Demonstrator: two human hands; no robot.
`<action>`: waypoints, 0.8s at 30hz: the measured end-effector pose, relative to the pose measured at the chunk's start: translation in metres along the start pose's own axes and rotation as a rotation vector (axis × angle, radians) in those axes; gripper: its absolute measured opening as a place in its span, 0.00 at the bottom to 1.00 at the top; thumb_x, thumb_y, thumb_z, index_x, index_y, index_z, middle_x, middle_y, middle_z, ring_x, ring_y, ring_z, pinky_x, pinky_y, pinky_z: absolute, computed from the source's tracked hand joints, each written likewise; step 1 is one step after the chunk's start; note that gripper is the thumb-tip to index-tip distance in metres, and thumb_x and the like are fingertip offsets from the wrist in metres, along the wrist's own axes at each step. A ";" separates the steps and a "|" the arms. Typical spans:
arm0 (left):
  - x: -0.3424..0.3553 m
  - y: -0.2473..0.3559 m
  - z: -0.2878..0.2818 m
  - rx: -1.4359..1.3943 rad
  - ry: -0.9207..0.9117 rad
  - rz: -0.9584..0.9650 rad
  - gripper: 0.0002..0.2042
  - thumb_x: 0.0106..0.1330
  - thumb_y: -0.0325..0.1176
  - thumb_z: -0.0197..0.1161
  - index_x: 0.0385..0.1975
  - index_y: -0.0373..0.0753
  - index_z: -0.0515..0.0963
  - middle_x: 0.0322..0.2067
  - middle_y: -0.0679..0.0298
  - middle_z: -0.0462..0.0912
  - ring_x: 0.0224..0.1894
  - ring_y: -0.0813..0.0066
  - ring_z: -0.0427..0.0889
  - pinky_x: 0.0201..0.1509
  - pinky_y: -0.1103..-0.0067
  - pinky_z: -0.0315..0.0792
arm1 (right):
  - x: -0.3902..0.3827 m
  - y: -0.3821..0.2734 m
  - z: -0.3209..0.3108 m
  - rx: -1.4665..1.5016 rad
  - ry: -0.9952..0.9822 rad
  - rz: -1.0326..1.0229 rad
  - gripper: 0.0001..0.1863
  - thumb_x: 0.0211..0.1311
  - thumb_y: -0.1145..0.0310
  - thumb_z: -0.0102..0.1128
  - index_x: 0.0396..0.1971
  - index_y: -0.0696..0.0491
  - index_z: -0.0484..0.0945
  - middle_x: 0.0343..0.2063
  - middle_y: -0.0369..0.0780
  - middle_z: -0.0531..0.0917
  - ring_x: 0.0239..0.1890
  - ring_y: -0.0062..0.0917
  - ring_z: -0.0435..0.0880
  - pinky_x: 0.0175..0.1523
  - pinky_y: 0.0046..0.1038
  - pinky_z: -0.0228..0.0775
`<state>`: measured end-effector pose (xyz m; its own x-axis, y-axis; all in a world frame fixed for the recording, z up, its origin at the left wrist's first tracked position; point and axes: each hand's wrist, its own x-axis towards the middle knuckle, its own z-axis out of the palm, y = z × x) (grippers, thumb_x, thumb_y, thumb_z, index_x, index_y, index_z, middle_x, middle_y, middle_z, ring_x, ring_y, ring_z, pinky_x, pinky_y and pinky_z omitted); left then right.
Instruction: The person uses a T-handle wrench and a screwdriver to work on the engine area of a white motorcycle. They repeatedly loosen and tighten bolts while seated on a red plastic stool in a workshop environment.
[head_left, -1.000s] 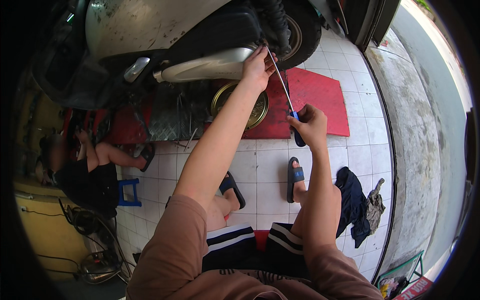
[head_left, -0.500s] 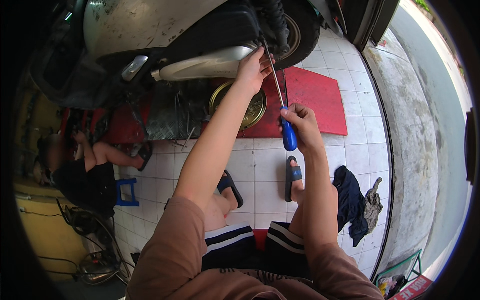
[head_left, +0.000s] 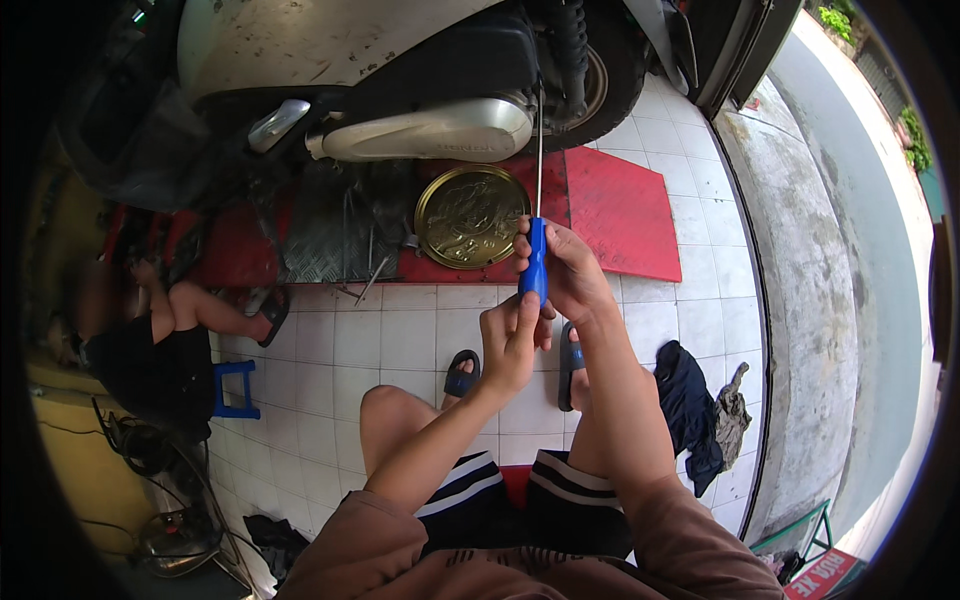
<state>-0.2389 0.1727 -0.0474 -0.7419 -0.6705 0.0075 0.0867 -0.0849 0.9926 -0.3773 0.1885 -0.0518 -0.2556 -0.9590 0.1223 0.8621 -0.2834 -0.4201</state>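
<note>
A long screwdriver (head_left: pixel 534 262) with a blue handle points away from me, its thin metal shaft reaching up to the scooter (head_left: pixel 430 135) beside the rear wheel (head_left: pixel 605 85). Where the tip meets the scooter is too dark to make out. Wrapped round the upper part of the handle is my right hand (head_left: pixel 570 262). My left hand (head_left: pixel 512 340) closes its fingers at the handle's bottom end. Below the scooter's silver engine cover lies a round gold-coloured tray (head_left: pixel 472 175) on the red lift platform (head_left: pixel 625 215).
At the left another person (head_left: pixel 150 350) sits low next to a blue stool (head_left: pixel 236 390). Dark cloth (head_left: pixel 688 410) and a grey rag (head_left: pixel 732 415) lie on the tiles to my right. A metal rod stand (head_left: pixel 370 280) juts from the platform's near edge.
My left hand has come down from the scooter to the end of the screwdriver's handle. The screwdriver has swung a little left and stands straighter, with my right hand still round it.
</note>
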 end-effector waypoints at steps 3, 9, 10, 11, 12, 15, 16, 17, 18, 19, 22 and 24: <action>0.006 -0.006 -0.019 0.073 0.056 0.148 0.19 0.71 0.44 0.54 0.26 0.32 0.74 0.19 0.67 0.75 0.18 0.82 0.73 0.20 0.86 0.62 | 0.006 0.004 0.000 -0.086 0.096 0.007 0.18 0.69 0.60 0.53 0.47 0.59 0.71 0.34 0.40 0.79 0.36 0.28 0.83 0.43 0.27 0.78; 0.018 0.011 -0.034 0.499 0.158 0.415 0.18 0.44 0.38 0.79 0.17 0.37 0.73 0.12 0.67 0.74 0.13 0.82 0.70 0.17 0.83 0.62 | -0.004 0.011 0.000 0.008 0.365 0.050 0.17 0.65 0.58 0.58 0.42 0.57 0.74 0.31 0.39 0.80 0.36 0.28 0.83 0.41 0.29 0.79; 0.018 0.010 -0.033 0.505 0.173 0.433 0.18 0.44 0.38 0.79 0.16 0.38 0.73 0.12 0.69 0.73 0.13 0.83 0.69 0.17 0.84 0.61 | -0.006 0.013 0.003 -0.053 0.359 0.022 0.17 0.64 0.57 0.60 0.41 0.57 0.75 0.31 0.38 0.80 0.36 0.27 0.82 0.40 0.28 0.79; 0.017 0.011 -0.033 0.512 0.189 0.450 0.18 0.45 0.37 0.79 0.16 0.38 0.72 0.11 0.70 0.72 0.13 0.84 0.68 0.17 0.85 0.60 | -0.008 0.013 0.008 -0.114 0.352 -0.007 0.18 0.63 0.56 0.61 0.41 0.57 0.75 0.31 0.38 0.80 0.36 0.26 0.82 0.40 0.27 0.78; 0.018 0.015 -0.030 0.518 0.198 0.470 0.18 0.45 0.37 0.79 0.15 0.38 0.72 0.10 0.71 0.71 0.13 0.86 0.67 0.17 0.85 0.60 | -0.009 0.012 0.012 -0.175 0.345 -0.043 0.19 0.63 0.55 0.62 0.41 0.56 0.75 0.31 0.38 0.80 0.36 0.25 0.81 0.40 0.26 0.77; 0.020 0.027 -0.020 0.574 0.262 0.668 0.18 0.42 0.36 0.80 0.19 0.40 0.72 0.14 0.70 0.72 0.14 0.83 0.69 0.17 0.84 0.61 | -0.014 0.008 0.011 -0.252 0.271 -0.064 0.28 0.59 0.52 0.65 0.50 0.57 0.71 0.36 0.37 0.76 0.37 0.22 0.76 0.41 0.23 0.73; 0.022 0.029 -0.018 0.584 0.283 0.732 0.18 0.41 0.36 0.81 0.20 0.40 0.73 0.16 0.70 0.73 0.14 0.82 0.69 0.17 0.84 0.61 | -0.015 0.006 0.012 -0.253 0.235 -0.084 0.29 0.58 0.52 0.66 0.50 0.57 0.71 0.35 0.36 0.75 0.37 0.22 0.75 0.41 0.23 0.72; 0.023 0.030 -0.016 0.552 0.281 0.801 0.17 0.43 0.33 0.80 0.24 0.39 0.74 0.20 0.69 0.75 0.16 0.80 0.71 0.17 0.83 0.61 | -0.015 0.003 0.012 -0.223 0.196 -0.055 0.31 0.56 0.54 0.68 0.53 0.57 0.69 0.35 0.35 0.74 0.35 0.19 0.72 0.40 0.21 0.69; 0.024 0.028 -0.015 0.539 0.272 0.827 0.16 0.44 0.32 0.79 0.27 0.39 0.75 0.22 0.67 0.75 0.17 0.79 0.72 0.18 0.83 0.63 | -0.015 0.002 0.013 -0.180 0.177 -0.068 0.30 0.57 0.55 0.67 0.55 0.57 0.69 0.35 0.36 0.75 0.36 0.20 0.74 0.40 0.21 0.71; 0.025 0.024 -0.015 0.526 0.264 0.854 0.16 0.46 0.31 0.78 0.30 0.38 0.76 0.25 0.65 0.76 0.19 0.78 0.74 0.19 0.82 0.66 | -0.014 0.002 0.014 -0.137 0.158 -0.082 0.30 0.58 0.56 0.66 0.56 0.56 0.68 0.35 0.36 0.77 0.37 0.21 0.76 0.40 0.21 0.72; 0.027 0.015 -0.020 0.584 0.207 0.942 0.18 0.49 0.30 0.76 0.39 0.37 0.78 0.32 0.60 0.76 0.25 0.73 0.78 0.25 0.80 0.72 | -0.012 0.001 0.025 -0.075 0.146 -0.126 0.31 0.61 0.59 0.64 0.60 0.56 0.64 0.37 0.39 0.79 0.40 0.23 0.79 0.43 0.23 0.76; 0.026 0.014 -0.019 0.594 0.178 0.955 0.21 0.50 0.30 0.76 0.45 0.38 0.79 0.36 0.58 0.75 0.29 0.71 0.80 0.29 0.78 0.76 | -0.011 0.000 0.026 -0.074 0.140 -0.157 0.31 0.62 0.61 0.63 0.61 0.56 0.62 0.38 0.40 0.79 0.43 0.25 0.80 0.46 0.24 0.77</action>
<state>-0.2443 0.1404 -0.0352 -0.4326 -0.3730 0.8208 0.2014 0.8474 0.4913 -0.3634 0.1994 -0.0296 -0.4466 -0.8922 0.0676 0.7739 -0.4231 -0.4713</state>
